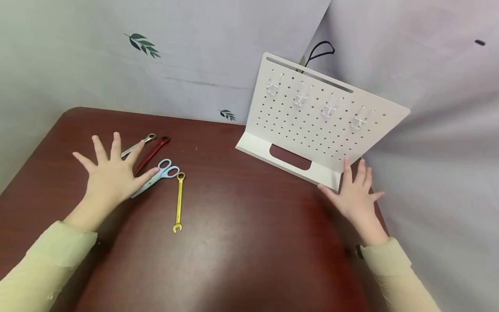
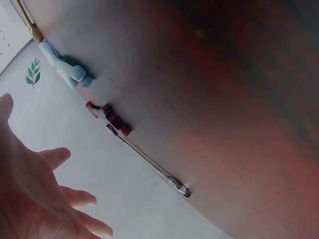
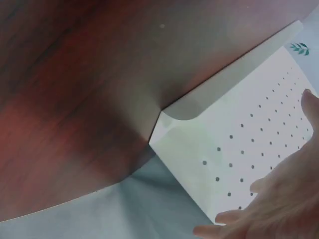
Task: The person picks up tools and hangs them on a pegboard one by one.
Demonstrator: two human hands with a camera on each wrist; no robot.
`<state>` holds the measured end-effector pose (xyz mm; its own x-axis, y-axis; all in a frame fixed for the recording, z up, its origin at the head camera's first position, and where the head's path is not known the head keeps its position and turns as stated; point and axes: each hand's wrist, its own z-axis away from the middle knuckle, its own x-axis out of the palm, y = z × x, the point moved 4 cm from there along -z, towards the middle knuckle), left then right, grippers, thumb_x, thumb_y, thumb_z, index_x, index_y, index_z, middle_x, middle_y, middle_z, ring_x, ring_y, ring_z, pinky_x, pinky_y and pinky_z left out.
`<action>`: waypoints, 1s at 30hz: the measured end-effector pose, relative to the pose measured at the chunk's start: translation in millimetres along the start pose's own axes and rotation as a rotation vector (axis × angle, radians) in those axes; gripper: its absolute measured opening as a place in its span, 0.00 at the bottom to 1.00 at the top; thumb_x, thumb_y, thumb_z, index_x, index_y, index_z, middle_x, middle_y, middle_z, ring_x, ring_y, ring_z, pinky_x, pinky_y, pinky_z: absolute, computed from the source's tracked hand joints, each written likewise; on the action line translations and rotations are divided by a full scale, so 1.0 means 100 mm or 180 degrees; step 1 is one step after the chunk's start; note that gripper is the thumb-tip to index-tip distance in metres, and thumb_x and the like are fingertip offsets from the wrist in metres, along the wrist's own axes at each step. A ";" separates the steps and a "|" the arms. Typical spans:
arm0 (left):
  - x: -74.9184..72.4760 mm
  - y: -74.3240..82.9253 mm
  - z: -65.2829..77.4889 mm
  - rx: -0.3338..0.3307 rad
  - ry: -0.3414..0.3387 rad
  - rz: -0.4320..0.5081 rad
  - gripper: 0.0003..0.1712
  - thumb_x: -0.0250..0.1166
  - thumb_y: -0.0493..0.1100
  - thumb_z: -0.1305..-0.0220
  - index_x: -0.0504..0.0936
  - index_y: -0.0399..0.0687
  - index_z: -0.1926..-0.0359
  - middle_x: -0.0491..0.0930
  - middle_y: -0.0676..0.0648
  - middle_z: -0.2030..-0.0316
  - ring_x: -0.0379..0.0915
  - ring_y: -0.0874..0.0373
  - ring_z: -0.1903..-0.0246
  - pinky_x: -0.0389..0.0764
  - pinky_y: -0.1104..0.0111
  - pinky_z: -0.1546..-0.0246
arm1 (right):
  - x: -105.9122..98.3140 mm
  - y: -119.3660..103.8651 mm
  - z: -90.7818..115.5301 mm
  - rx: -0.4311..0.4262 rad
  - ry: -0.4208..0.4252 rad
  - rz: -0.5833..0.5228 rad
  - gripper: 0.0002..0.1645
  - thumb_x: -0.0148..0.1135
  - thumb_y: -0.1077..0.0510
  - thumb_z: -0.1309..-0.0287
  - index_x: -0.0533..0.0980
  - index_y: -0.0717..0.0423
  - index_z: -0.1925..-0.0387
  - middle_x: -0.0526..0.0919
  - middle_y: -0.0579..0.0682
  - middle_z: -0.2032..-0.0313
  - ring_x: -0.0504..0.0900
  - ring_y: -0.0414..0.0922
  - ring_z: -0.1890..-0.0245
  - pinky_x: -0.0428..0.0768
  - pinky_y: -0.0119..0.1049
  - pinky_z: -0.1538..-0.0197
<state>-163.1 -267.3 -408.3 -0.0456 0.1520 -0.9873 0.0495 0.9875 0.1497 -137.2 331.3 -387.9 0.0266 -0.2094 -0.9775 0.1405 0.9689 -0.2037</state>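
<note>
With its fingers spread wide, my left hand (image 1: 111, 180) hovers over the tools on the left, holding nothing. Around it lie a silver wrench (image 1: 137, 145), a red wrench (image 1: 153, 153), light-blue scissors (image 1: 156, 178) and a yellow wrench (image 1: 179, 203). The hand hides parts of the silver and red wrenches in the head view. My right hand (image 1: 356, 195), also spread and holding nothing, is by the near right corner of a white pegboard stand (image 1: 312, 125). Its fingertips overlap the board's lower edge in the head view. Several clear hooks (image 1: 300, 99) hang in a row on the board.
The dark red-brown table (image 1: 234, 234) meets a pale cloth backdrop (image 1: 195, 52) printed with green leaves behind and at the right. A black loop of cord (image 1: 321, 54) shows behind the top of the pegboard. The board's base has a rounded cut-out.
</note>
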 end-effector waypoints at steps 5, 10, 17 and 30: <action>-0.04 0.05 -0.07 0.0129 0.0148 0.0067 0.49 0.53 0.75 0.28 0.58 0.58 0.16 0.41 0.23 0.18 0.22 0.17 0.21 0.27 0.14 0.34 | -0.06 -0.05 0.01 -0.0117 0.0296 -0.0116 0.68 0.61 0.25 0.35 0.35 0.49 0.14 0.32 0.71 0.17 0.36 0.77 0.19 0.42 0.97 0.43; -0.09 0.12 -0.15 0.0258 0.0393 0.0213 0.47 0.58 0.71 0.29 0.60 0.56 0.17 0.46 0.24 0.19 0.31 0.19 0.19 0.34 0.18 0.28 | -0.16 -0.12 0.04 -0.0274 0.0741 -0.0289 0.64 0.66 0.35 0.35 0.42 0.54 0.14 0.40 0.71 0.17 0.44 0.74 0.19 0.49 0.90 0.35; -0.18 0.29 -0.34 0.0515 0.0752 0.0392 0.44 0.63 0.64 0.29 0.65 0.48 0.21 0.56 0.25 0.21 0.45 0.24 0.20 0.45 0.27 0.23 | -0.32 -0.17 0.06 -0.0403 0.1363 -0.0694 0.60 0.69 0.43 0.36 0.48 0.57 0.15 0.46 0.71 0.18 0.50 0.73 0.19 0.52 0.75 0.23; -0.21 0.90 -0.82 0.0819 0.0880 0.0719 0.38 0.63 0.56 0.24 0.68 0.41 0.23 0.65 0.26 0.25 0.59 0.28 0.24 0.61 0.36 0.23 | -0.46 -0.08 0.01 -0.0381 0.2003 -0.1415 0.53 0.64 0.45 0.32 0.51 0.59 0.16 0.53 0.66 0.19 0.51 0.59 0.17 0.50 0.57 0.15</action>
<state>-239.7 -178.5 -369.9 -0.2688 0.4030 -0.8748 0.3343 0.8908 0.3077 -138.4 332.4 -341.5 -0.5787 -0.5019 -0.6428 -0.1022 0.8266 -0.5534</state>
